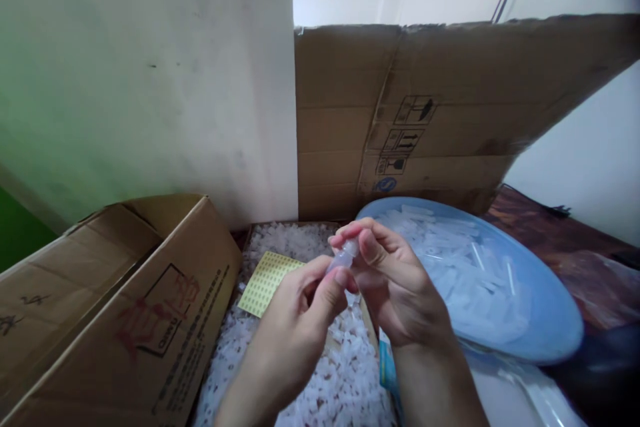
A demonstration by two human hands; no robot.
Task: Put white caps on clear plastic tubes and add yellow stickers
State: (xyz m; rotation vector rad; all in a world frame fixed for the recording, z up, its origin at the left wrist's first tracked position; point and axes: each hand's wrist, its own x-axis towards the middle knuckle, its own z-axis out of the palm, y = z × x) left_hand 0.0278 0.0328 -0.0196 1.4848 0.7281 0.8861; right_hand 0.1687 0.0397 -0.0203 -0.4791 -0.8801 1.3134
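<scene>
A small translucent plastic bottle (340, 259) is held between my two hands, over a shallow box of small white plastic pieces (335, 380). The thumb and fingers of my left hand (295, 320) pinch its lower body. At its upper end, my right hand (403, 277) grips a whitish part that looks like a cap; fingers partly cover it. Whether the cap is fully seated, I cannot tell. Just behind my left hand, a yellow sheet of small round stickers (265, 280) lies on the white pieces.
An open cardboard box (170, 320) stands at the left. To the right is a blue basin (560, 337) with many clear plastic tubes (475, 273). A large cardboard panel (340, 127) leans behind, beside a white wall (200, 80). Clear plastic wrap (600, 287) lies far right.
</scene>
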